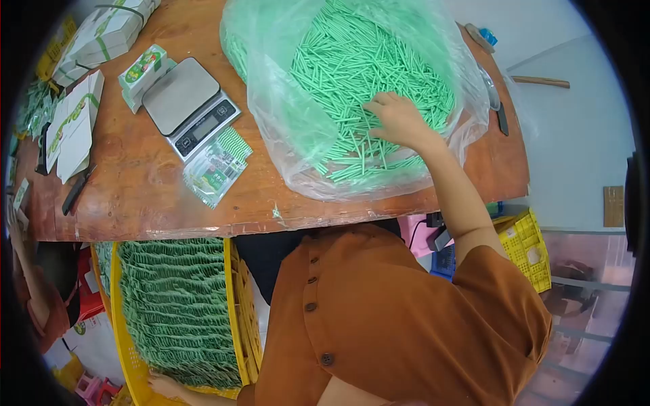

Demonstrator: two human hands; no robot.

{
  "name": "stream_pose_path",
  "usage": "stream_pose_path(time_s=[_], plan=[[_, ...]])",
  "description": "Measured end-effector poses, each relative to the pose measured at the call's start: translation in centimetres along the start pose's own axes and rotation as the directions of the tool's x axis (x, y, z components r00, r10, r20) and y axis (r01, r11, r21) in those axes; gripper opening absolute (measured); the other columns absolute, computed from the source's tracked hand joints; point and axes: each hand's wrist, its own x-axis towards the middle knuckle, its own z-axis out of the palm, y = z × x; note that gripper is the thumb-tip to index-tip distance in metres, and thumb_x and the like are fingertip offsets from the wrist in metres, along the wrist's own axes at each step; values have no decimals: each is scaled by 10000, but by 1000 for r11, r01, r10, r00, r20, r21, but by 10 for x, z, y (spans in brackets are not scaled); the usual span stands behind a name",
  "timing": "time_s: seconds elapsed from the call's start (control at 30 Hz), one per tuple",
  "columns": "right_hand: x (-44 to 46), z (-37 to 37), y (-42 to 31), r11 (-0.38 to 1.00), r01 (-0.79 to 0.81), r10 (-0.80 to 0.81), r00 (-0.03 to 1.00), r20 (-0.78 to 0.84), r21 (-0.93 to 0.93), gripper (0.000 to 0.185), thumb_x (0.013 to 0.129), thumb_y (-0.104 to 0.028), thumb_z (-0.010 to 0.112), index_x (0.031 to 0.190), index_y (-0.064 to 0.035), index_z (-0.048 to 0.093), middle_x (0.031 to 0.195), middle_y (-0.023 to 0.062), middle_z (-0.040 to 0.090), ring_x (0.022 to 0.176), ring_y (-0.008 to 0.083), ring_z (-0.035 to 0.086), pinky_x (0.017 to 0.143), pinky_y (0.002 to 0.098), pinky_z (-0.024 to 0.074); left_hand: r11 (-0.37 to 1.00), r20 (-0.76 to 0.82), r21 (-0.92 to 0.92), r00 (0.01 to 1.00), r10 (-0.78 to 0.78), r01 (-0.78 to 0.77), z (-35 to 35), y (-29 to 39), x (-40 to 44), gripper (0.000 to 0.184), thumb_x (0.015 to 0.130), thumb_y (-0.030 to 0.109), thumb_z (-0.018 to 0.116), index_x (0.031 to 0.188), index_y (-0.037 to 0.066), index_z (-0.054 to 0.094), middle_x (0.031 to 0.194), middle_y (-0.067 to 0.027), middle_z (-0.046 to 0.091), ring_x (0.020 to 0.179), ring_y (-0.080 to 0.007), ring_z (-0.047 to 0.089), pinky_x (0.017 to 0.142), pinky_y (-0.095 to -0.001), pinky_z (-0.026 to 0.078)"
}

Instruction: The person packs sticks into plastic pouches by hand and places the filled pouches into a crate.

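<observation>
The person's right hand (399, 123) reaches into the open plastic bag (274, 128) on the wooden table (142, 196), where loose green sticks (345, 64) lie in a jumbled heap. Handling them well calls for a light, level gather with the fingertips, since a hard squeeze could snap such thin pieces; taking them lengthwise should keep the ends even. The forearm slants in from the person's right, palm down, fingers curled, thumb and fingers parted by a modest gap. No stick is clearly held, though the palm's underside is hidden. The left hand (164, 386) is low at the yellow basket (235, 304); its grip cannot be told. Near the bag, 1 scale (181, 96) lies beside packets (215, 174).
</observation>
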Motion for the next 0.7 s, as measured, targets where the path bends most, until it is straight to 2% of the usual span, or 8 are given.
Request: stream_pose_path(time_s=[0.03, 0.1, 0.2, 0.3, 0.37, 0.43, 0.53, 0.7], plan=[[1, 3, 5, 1000, 1, -1, 1000, -3, 13, 438, 644, -174, 700, 1050, -71, 574, 986, 73, 534, 956, 249, 508, 809, 360, 408, 1000, -11, 6, 1000, -5, 5, -6, -5, 8, 347, 930, 274, 391, 1008, 4, 595, 1011, -164, 571, 867, -309, 572, 711, -365, 468], [3, 9, 14, 999, 1, 3, 995, 102, -39, 390, 644, -182, 703, 995, -63, 581, 973, 78, 533, 945, 248, 510, 786, 357, 408, 905, -394, -222, 882, 259, -364, -15, -16, 28, 386, 929, 321, 412, 1046, -4, 584, 1010, -164, 567, 855, -325, 566, 684, -386, 471], [-9, 21, 21, 990, 134, -138, 985, -101, -41, 304, 638, -169, 675, 898, -54, 568, 892, 75, 527, 897, 244, 518, 752, 356, 405, 787, -563, -360, 789, 245, -501, -116, 25, 3, 351, 913, 292, 470, 1056, -7, 587, 1052, -167, 574, 917, -319, 566, 751, -368, 468], [-3, 35, 17, 964, 164, -187, 978, -94, -208, 247, 626, -158, 644, 818, -39, 544, 806, 65, 514, 882, 245, 523, 745, 391, 414, 548, -666, -513, 709, 232, -661, -214, 87, -47, 270, 897, 192, 515, 1043, -21, 592, 1074, -153, 584, 954, -289, 570, 809, -340, 458], [4, 44, 25, 950, 187, -237, 953, -190, -250, 189, 611, -120, 600, 765, -40, 524, 748, 71, 500, 810, 243, 537, 695, 376, 424, 379, -778, -458, 569, 268, -804, -252, 131, -73, 233, 882, 141, 535, 1033, -28, 592, 1062, -145, 594, 948, -269, 576, 801, -335, 461], [9, 39, 40, 979, 199, -189, 965, -181, 42, 201, 652, -124, 589, 821, -36, 524, 784, 99, 500, 759, 260, 538, 654, 369, 426, 279, -807, -402, 481, 343, -872, -295, 167, -110, 190, 857, 74, 558, 1012, -29, 597, 1041, -148, 602, 938, -270, 581, 797, -334, 461], [18, 19, 80, 856, 153, -248, 960, 132, 493, 267, 749, -170, 577, 959, -9, 541, 873, 149, 569, 807, 304, 560, 693, 376, 441, 131, -804, -432, 446, 394, -893, -320, 196, -149, 165, 837, 21, 563, 988, -36, 600, 1003, -153, 614, 934, -275, 585, 802, -338, 456], [35, 3, 75, 938, 58, -31, 996, -83, 343, 245, 746, -167, 591, 935, -12, 567, 829, 129, 578, 766, 294, 563, 672, 381, 446, -171, -773, -579, 470, 426, -798, -340, 239, -217, 121, 811, 7, 574, 921, -10, 621, 926, -123, 638, 852, -254, 608, 762, -336, 476]])
